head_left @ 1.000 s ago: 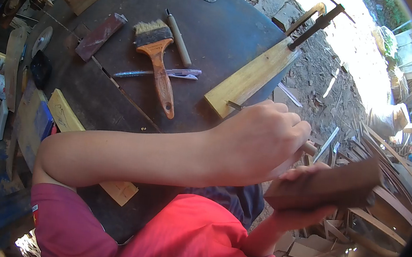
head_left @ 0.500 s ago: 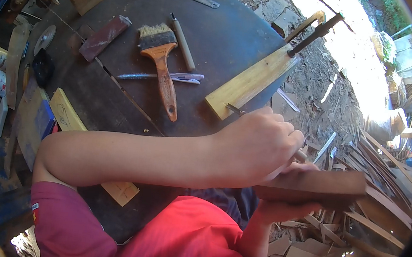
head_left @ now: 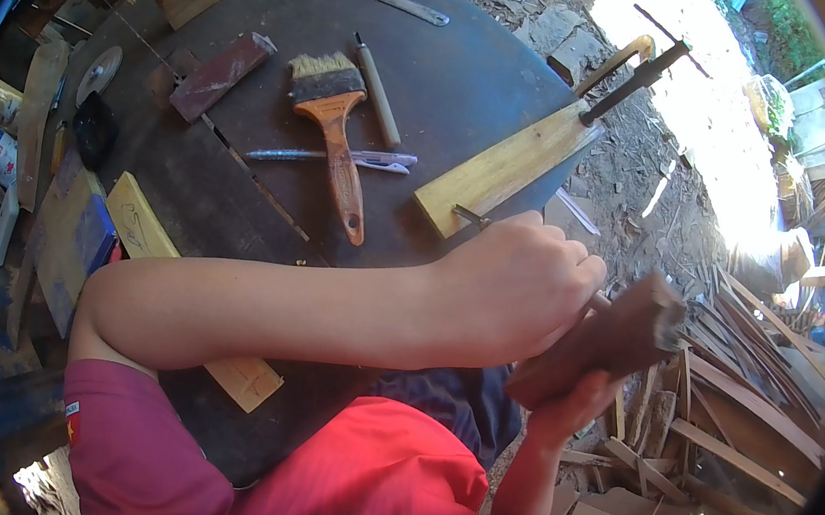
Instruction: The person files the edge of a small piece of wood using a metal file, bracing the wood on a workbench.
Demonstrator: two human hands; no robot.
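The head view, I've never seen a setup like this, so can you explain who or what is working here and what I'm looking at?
There is no machine: a person works with two bare hands, and the picture comes from a camera on their head, looking forward and down. The left hand grips what looks like a chisel, its metal end at the near end of a pale board. A clamp stands at the board's far end. The right hand holds a dark wooden block close by. On the dark table lie a brush, a slim rod, pens and a reddish block.
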